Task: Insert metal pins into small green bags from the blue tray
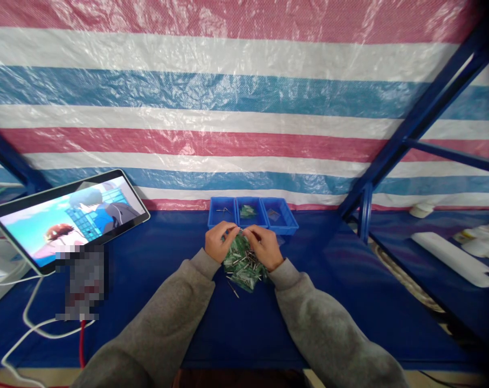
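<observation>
My left hand [221,241] and my right hand [264,246] meet over a heap of small green-and-clear packets [243,269] mixed with thin metal pieces. Fingers of both hands are pinched together around something tiny, too small to make out. One slim metal piece [233,289] lies apart at the heap's near left side. Just beyond the hands stand three joined blue trays: the left tray [215,216] holds a thin metal piece, the middle tray [248,221] green packets, and the right tray [282,222] a few clear bits.
At left a tablet [78,215] is propped up, showing a cartoon. A blurred-out object [84,283] and white cables [34,323] lie before it. Blue metal frame bars [390,145] rise at right, with a white bar-shaped object [454,258] beyond. Striped sheeting [228,91] hangs behind.
</observation>
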Available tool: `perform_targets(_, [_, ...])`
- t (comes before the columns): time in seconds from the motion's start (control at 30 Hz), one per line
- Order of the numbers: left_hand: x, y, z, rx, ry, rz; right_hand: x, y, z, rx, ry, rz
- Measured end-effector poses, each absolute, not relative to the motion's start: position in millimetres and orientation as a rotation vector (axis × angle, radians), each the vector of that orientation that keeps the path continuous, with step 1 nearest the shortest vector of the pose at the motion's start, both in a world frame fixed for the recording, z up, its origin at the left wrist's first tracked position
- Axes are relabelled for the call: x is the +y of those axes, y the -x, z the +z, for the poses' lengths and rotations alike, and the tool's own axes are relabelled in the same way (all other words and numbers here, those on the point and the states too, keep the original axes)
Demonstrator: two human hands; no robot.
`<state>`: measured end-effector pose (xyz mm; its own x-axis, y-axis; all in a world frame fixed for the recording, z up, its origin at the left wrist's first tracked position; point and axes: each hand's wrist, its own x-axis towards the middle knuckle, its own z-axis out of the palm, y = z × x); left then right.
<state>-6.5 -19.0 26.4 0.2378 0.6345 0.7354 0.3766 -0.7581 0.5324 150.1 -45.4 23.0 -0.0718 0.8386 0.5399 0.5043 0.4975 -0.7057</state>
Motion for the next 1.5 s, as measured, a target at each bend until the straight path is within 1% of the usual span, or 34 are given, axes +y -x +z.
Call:
perform_targets(0.2, [-18,5,28,0.942,-2.167,1.527,-45,-150,23,-1.770,1.146,0.399])
perform_targets(0.43, [-14,3,25,0.916,-1.804,1.419,-46,-150,24,-1.741,1.181,0.376])
perform_targets(0.8, [-11,2,25,0.790,-1.697,1.389,-45,-152,24,-1.586,1.238,0.323])
perform_targets(1.0, [-16,4,26,0.915,-1.984,1.329,-46,-153,25,-1.555,1.244,0.331])
perform_targets(1.13, [-14,7,24,1.001,-2.215,1.387,-47,-153,25,-1.549,1.253,0.332])
perform_targets(1.3, [-13,7,20,1.057,-2.190,1.456,-47,-153,25,-1.564,1.240,0.342])
perform_targets(1.5, [-15,8,25,0.938,-2.264,1.473,-46,-154,24,-1.554,1.233,0.328])
